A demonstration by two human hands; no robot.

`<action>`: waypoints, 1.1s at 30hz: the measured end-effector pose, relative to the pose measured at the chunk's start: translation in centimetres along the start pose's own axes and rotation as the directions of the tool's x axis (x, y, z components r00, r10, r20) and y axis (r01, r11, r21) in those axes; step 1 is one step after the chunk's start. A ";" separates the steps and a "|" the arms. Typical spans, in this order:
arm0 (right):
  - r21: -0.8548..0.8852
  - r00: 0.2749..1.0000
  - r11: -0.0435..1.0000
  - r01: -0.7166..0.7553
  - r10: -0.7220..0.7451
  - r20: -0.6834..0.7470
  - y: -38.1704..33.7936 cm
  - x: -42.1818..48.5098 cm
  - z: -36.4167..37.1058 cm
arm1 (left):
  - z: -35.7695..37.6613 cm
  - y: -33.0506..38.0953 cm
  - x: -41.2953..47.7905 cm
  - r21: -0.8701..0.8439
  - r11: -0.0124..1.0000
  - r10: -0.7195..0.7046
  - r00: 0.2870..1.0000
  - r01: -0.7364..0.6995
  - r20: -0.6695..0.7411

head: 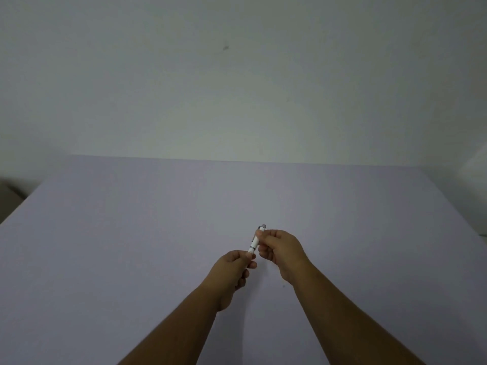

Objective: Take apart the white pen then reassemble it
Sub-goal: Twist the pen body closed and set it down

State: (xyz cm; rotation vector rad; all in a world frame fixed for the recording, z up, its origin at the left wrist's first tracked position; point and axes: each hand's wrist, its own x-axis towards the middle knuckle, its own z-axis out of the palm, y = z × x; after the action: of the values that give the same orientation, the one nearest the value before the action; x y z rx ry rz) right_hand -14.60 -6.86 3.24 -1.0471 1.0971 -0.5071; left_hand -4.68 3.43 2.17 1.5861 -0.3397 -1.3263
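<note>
White pen point(254, 242) is up in the air above the counter point(131, 233), held between both hands and tilted so the grey clicker end points up and away, with the lower end closer to the camera. The right hand point(280, 252) pinches the upper half, thumb and fingertips closed around the barrel just below the clicker. The left hand point(233, 270) is lower and to the left, fingers curled shut around the bottom end, so that part of the pen is hidden inside the grip. A dark band on the barrel shows right in the gap between the two hands. Can't tell if the halves have separated at all. The counter is plain pale lavender, with a blank wall point(237, 75) behind it.
</note>
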 end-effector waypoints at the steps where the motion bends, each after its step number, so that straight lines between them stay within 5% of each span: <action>1: -0.024 0.999 1.000 0.014 -0.015 -0.051 0.2 0.4 -0.1 | 0.0 -0.1 0.3 -0.010 1.000 -0.019 1.000 0.019 -0.007; 4: -0.280 0.975 0.959 0.037 -0.097 -0.202 1.3 1.7 -1.1 | 0.1 -0.6 1.5 -0.011 0.998 -0.055 0.998 0.055 -0.034; 7: -0.643 0.953 0.766 -0.003 -0.193 -0.234 2.9 2.6 -2.3 | 0.3 -1.6 2.9 0.074 0.996 -0.049 0.993 0.057 -0.109; 10: -0.760 0.954 0.649 -0.033 -0.207 -0.218 4.7 3.1 -2.8 | 0.5 -2.8 4.3 0.158 0.987 -0.012 0.983 0.042 -0.186; 19: -0.805 0.953 0.592 -0.042 -0.219 -0.211 6.9 4.1 -2.8 | 1.7 -4.0 6.8 0.424 0.904 0.083 0.952 0.053 -0.296; 33: -0.726 0.967 0.686 -0.052 -0.146 -0.207 7.3 4.2 -1.0 | 2.7 -4.8 7.2 0.499 0.865 0.122 0.941 0.055 -0.315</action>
State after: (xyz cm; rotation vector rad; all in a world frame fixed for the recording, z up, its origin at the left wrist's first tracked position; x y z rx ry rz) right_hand -14.85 -7.25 -5.26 -1.7537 1.5631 -0.2271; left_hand -6.20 -1.02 -5.67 2.1984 -0.5261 -0.9478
